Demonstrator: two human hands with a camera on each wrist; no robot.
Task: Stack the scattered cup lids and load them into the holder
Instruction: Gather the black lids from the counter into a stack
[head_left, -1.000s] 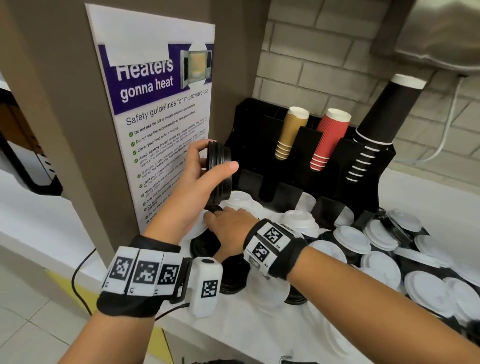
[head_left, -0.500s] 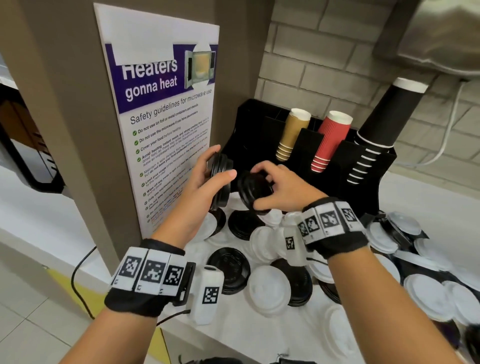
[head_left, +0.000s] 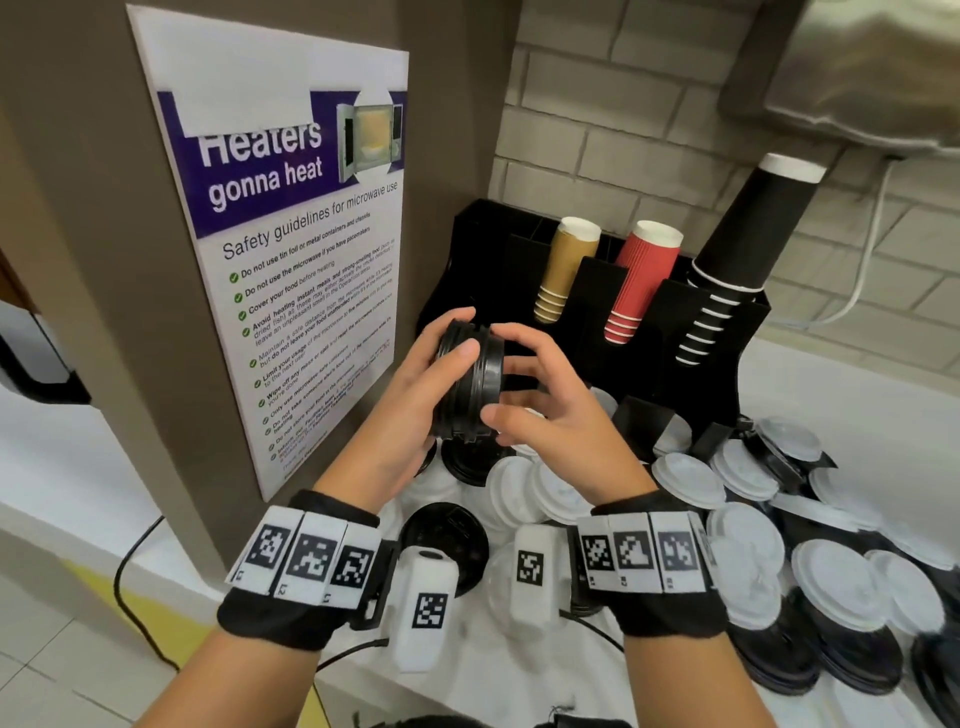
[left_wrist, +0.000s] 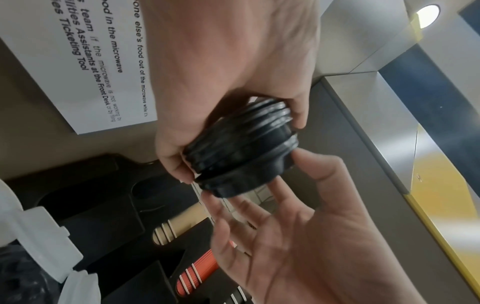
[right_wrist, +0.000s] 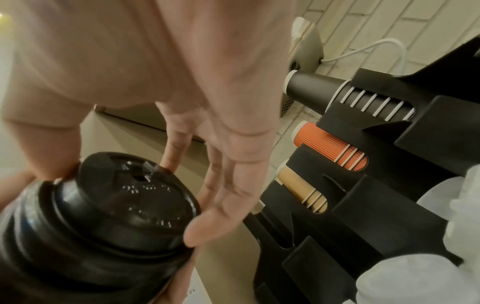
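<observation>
Black plastic cup lids, nested into a short stack (head_left: 470, 382), held in the air in front of the black slotted holder (head_left: 582, 332) and above the white tabletop (head_left: 467, 670). Stack axis lies roughly level, running left to right between the two hands; rims stand on edge. Left hand (head_left: 415, 410): fingers and thumb curled round the stack's rims, bearing its weight. Right hand (head_left: 545, 410): fingers spread and nearly straight, its fingertips (right_wrist: 192, 234) resting at the rim of the outermost lid, whose embossed top faces the right palm; this lid appears not quite seated flush. Loose white plastic lids (head_left: 685, 480) and further black lids (head_left: 447, 538) lie scattered on the tabletop below and to the right. Holder also carries a tan paper cup stack (head_left: 563, 270), a red ribbed cup stack (head_left: 641, 283) and a tall black cup stack (head_left: 743, 260). Judgement: the stack lies directly left of the right palm, so a push along the level axis toward the left hand should seat the lid.
</observation>
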